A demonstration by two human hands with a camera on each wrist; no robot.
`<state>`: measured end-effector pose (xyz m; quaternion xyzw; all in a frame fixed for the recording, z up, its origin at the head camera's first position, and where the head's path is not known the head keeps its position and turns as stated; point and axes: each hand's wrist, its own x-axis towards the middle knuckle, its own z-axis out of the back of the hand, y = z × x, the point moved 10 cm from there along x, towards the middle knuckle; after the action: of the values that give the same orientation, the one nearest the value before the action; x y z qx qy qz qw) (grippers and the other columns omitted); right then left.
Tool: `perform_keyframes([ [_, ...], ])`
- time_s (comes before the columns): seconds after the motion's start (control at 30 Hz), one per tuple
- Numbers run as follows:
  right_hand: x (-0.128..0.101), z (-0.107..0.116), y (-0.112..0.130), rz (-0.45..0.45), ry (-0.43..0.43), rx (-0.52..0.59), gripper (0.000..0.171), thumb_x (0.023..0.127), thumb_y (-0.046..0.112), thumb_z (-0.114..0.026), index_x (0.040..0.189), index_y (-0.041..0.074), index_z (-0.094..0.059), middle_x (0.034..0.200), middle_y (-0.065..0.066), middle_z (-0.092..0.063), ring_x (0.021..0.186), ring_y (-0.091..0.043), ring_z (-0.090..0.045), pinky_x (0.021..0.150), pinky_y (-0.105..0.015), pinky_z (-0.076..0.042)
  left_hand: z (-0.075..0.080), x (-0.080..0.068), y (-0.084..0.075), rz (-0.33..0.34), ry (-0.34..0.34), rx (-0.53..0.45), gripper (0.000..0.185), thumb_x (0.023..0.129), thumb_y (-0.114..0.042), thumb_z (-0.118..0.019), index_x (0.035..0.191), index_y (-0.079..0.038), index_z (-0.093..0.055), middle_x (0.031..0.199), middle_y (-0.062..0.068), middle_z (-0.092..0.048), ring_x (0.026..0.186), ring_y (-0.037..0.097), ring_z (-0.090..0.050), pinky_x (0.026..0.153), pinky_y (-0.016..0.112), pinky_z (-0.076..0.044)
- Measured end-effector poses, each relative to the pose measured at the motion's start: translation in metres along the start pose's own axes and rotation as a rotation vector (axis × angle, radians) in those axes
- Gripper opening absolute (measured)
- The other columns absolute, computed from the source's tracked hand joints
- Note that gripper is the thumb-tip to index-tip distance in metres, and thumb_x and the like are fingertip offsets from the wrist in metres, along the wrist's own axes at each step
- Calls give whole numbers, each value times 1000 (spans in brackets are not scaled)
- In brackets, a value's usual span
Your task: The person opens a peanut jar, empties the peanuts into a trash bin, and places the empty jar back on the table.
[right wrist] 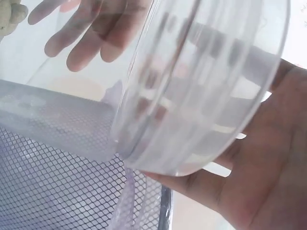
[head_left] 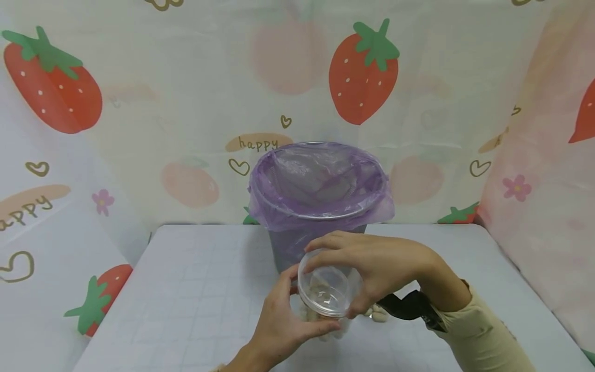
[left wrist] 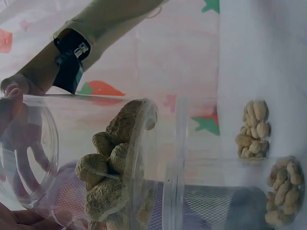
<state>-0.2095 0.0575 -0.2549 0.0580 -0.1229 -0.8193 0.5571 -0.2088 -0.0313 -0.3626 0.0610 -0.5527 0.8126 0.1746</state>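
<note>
A clear plastic jar point(head_left: 325, 294) is held between both hands, in front of a bin. Several peanuts in their shells point(left wrist: 108, 187) lie at the bottom of the jar. My left hand point(head_left: 288, 318) grips it from the left, thumb along the near side; its fingers point(right wrist: 86, 52) show through the clear wall. From above and the right, my right hand point(head_left: 372, 263) grips the jar's round top end, fingers over the far edge and thumb at the near right. Below the jar, a second clear container point(left wrist: 175, 191) has peanuts point(left wrist: 283, 191) at its base.
Behind the hands stands a mesh bin point(head_left: 288, 248) lined with a purple plastic bag point(head_left: 321, 219). A small heap of peanuts point(head_left: 378, 313) lies on the white table point(head_left: 200, 294), right of the jar. Strawberry-print cloth point(head_left: 195, 93) hangs behind and at the sides.
</note>
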Motion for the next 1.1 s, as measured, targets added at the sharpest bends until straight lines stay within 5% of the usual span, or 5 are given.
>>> perform_keyframes([
  [0.3, -12, 23, 5, 103, -96, 60, 73, 69, 37, -85, 133, 25, -52, 142, -2, -47, 129, -19, -49, 99, -40, -50, -1, -1, 2, 14, 17, -19, 96, 59, -36, -93, 138, -15, -43, 133, -1, -56, 114, 15, -57, 98, 36, -50],
  [0.83, -21, 33, -6, 37, -159, 66, 74, 72, 49, -83, 133, 20, -52, 138, -3, -49, 126, -18, -50, 100, -39, -50, 6, -1, -1, -4, -6, -38, 94, 60, -32, -93, 138, -15, -43, 132, -10, -55, 114, 14, -57, 99, 35, -51],
  [1.1, -26, 36, -13, -24, -188, 79, 73, 72, 48, -84, 133, 23, -53, 136, 0, -49, 125, -16, -50, 99, -40, -49, 8, 0, -3, -8, -8, -38, 95, 60, -32, -93, 139, -12, -44, 133, -3, -56, 117, 20, -57, 99, 38, -51],
])
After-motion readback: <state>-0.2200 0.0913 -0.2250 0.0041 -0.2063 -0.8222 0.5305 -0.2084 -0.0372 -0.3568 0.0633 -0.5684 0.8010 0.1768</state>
